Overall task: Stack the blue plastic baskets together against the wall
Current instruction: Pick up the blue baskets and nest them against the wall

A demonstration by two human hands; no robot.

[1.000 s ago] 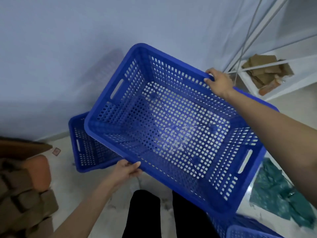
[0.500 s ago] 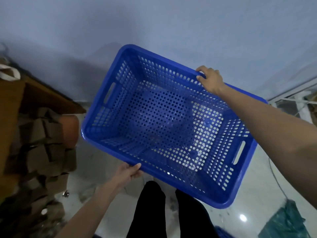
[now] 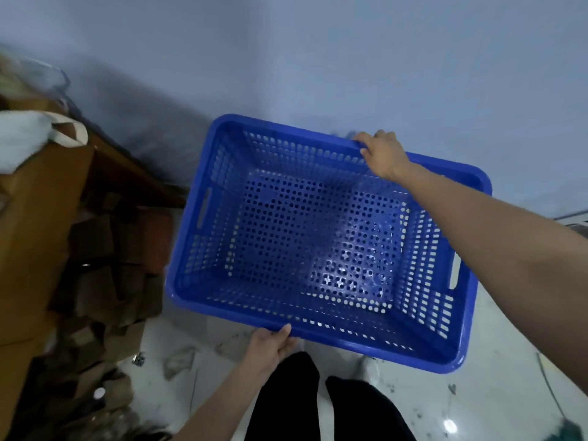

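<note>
A large blue perforated plastic basket (image 3: 197, 281) fills the middle of the view, open side up and nearly level, close to the pale blue wall (image 3: 318, 58). My left hand (image 3: 270, 343) grips its near long rim from below. My right hand (image 3: 381, 154) holds the far long rim, the arm stretched across the basket's right part. A second blue surface shows faintly through the holes in the floor of the basket; I cannot tell whether the two touch.
Brown cardboard boxes and scraps (image 3: 95, 265) pile up at the left, with a white cloth bag (image 3: 28, 135) on top. The glossy white floor (image 3: 477, 393) carries bits of debris. My dark trouser legs (image 3: 286, 409) stand just below the basket.
The basket has come down toward the floor by the wall and levelled out. The view has swung left and down; the white shelf and the separate basket seen earlier are out of sight.
</note>
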